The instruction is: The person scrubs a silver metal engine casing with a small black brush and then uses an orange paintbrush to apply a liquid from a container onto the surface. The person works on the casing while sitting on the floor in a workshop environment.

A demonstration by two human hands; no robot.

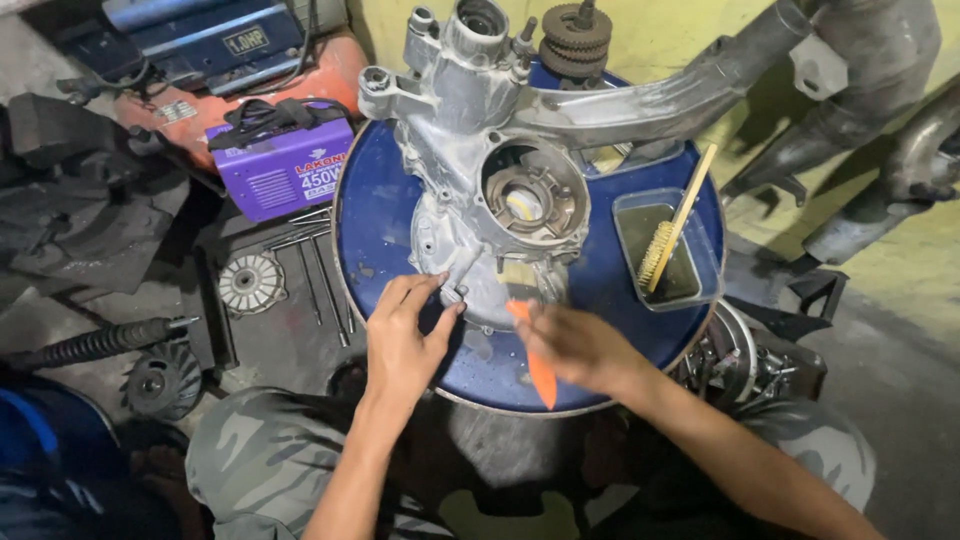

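Note:
A bare aluminium engine casing [470, 150] lies on the round blue drum top [385, 215], with a long swing arm reaching to the upper right. My left hand [405, 335] rests at the casing's lower left edge, fingertips touching a small lug there. My right hand [580, 345] holds an orange-handled tool [538, 368], blurred, with its working end against the casing's bottom edge. The tool's handle points toward me over the drum rim.
A rectangular tray of dark liquid [668, 245] with a wooden-handled brush [672, 232] sits right on the drum. A purple welding box [285, 165], an orange compressor [220, 60], rods, a finned wheel [252, 282] and a shock spring [95, 343] lie on the left floor. Metal parts sit right.

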